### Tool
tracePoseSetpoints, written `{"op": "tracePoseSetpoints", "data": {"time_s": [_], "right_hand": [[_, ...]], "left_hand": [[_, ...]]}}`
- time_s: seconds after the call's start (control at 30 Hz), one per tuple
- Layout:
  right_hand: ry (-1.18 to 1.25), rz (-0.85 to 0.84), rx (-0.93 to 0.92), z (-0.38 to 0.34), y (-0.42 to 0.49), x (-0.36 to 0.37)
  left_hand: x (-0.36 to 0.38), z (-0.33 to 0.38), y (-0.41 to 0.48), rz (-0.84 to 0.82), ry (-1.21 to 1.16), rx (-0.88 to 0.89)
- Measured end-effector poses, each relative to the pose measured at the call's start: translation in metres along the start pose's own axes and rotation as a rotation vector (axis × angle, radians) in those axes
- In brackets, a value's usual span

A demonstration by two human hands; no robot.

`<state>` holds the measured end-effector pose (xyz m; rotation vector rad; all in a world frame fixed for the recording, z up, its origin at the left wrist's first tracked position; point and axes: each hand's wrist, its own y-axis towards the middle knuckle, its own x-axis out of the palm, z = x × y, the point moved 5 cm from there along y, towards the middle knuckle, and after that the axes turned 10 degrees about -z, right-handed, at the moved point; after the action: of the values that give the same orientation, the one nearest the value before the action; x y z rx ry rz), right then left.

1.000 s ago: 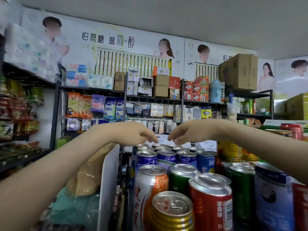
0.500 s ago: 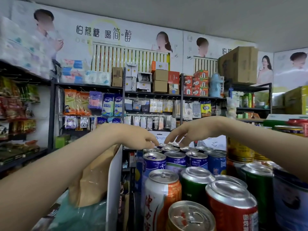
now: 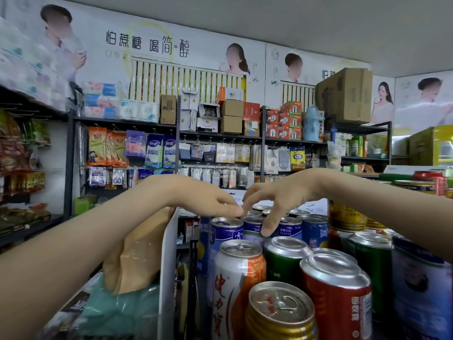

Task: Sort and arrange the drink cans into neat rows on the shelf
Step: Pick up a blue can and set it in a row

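Drink cans stand packed on the shelf in front of me. Nearest are a gold-topped can [image 3: 279, 312], a red can [image 3: 338, 298], a white and orange can [image 3: 235, 278] and a green can [image 3: 284, 263]. Behind them are rows of blue cans [image 3: 225, 231]. My left hand [image 3: 203, 197] reaches over these, its fingertips touching the rim of a back blue can. My right hand [image 3: 282, 195] comes in from the right and holds a blue can [image 3: 252, 228], thumb down its front and fingers over its top. The two hands' fingertips almost meet.
A white divider panel [image 3: 169, 266] bounds the cans on the left, with a brown bag [image 3: 137, 253] beyond it. Yellow cans [image 3: 345, 219], a green can [image 3: 372, 261] and a large blue and white can [image 3: 421, 290] crowd the right. Stocked racks line the far wall.
My view has come closer to the cans. My right thumb has dropped down the front of a blue can, and my left fingertips have sunk onto the back row.
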<state>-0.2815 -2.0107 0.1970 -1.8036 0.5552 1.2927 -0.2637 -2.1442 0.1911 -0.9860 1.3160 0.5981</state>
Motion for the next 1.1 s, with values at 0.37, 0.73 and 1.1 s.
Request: {"op": "tracePoseSetpoints", "data": {"time_s": [0.37,0.73,1.1], "right_hand": [[-0.126,0.107,-0.072,-0.009,-0.007,-0.011],[0.227,0.384,-0.234,0.004,-0.077,-0.071],[0.809,0.669,-0.599,0.044,-0.125,-0.075]], "left_hand": [[0.006,0.009,-0.007,-0.132,-0.082,-0.001],[-0.004,0.013,0.000,0.034,-0.103,0.071],[-0.041,0.013,-0.014,0.550,-1.347,0.604]]}}
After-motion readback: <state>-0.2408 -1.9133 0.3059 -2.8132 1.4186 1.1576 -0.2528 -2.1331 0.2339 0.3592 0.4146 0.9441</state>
